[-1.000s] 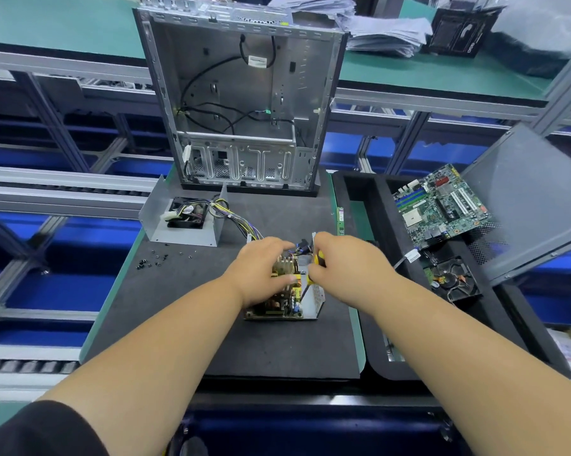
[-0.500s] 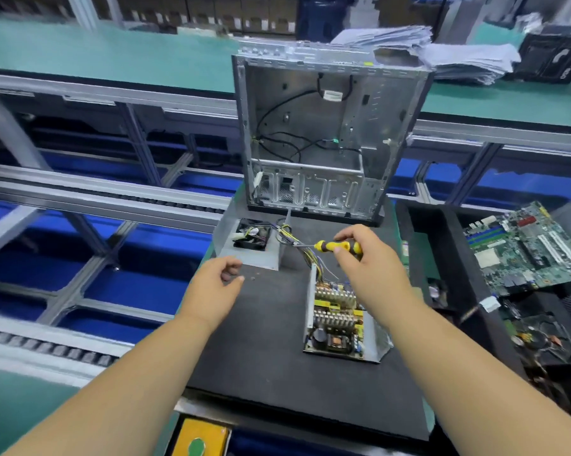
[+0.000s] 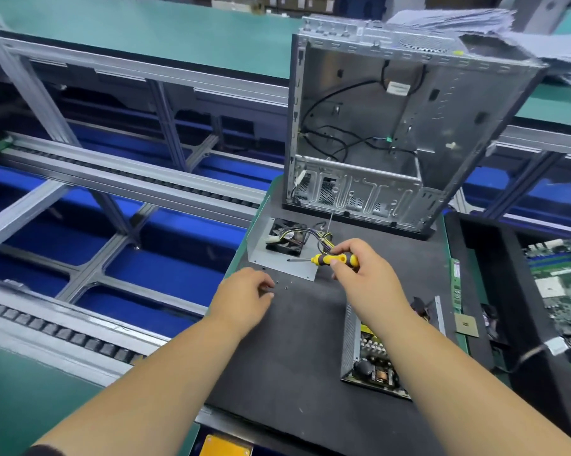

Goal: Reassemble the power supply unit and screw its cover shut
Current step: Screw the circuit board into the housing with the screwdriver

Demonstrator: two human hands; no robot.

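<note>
Conveyor rails and green benches are surrounding a black mat (image 3: 310, 340). Near its right edge, the open power supply base (image 3: 369, 357) is lying with its circuit board exposed; its cover (image 3: 277, 258), with fan and wires, is sitting near the far left corner. The right hand (image 3: 359, 271) is gripping a yellow screwdriver (image 3: 330, 259). The left hand (image 3: 244, 297), fingers loosely curled and grasping nothing I can see, is reaching toward tiny loose screws (image 3: 282, 284) just beside the left edge. A clumsy pinch could be flicking one off the mat. Compared with 0.5 seconds ago, the left hand is lying closer to the screws.
</note>
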